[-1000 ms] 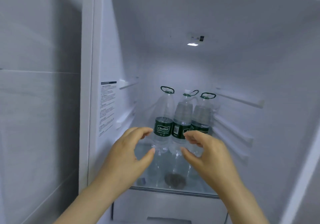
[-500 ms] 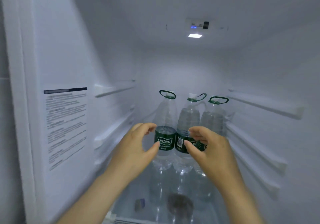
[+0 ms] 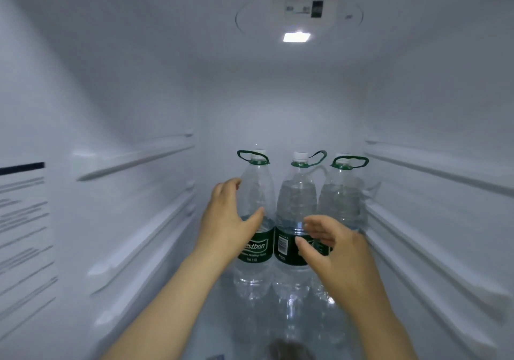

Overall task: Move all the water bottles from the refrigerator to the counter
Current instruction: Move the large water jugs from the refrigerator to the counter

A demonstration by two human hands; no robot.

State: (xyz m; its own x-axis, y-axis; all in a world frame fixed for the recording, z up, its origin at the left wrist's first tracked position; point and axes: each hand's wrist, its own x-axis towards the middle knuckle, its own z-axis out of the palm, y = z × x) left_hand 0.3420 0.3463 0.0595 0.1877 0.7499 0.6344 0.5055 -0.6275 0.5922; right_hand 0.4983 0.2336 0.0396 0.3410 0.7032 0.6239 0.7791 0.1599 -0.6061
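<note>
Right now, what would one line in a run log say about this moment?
stage: reaching into refrigerator | left hand: curls round left water bottle | right hand: hovers before middle water bottle | right water bottle: upright

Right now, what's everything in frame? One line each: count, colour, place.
water bottles: 3, clear with green labels and carry loops, upright in a row at the back of the shelf
refrigerator: 1, white inside, surrounds the view
light: 1, white, lit, on the ceiling
shelf rails: several, white, on both side walls
sticker: 1, white with dark print, left wall
glass shelf: 1, clear, under the bottles
dark round object: 1, bottom edge, too blurred to identify
left hand: curved round the left bottle, firm grip unclear
right hand: fingers loosely curled in front of the middle bottle, no grip visible
</note>
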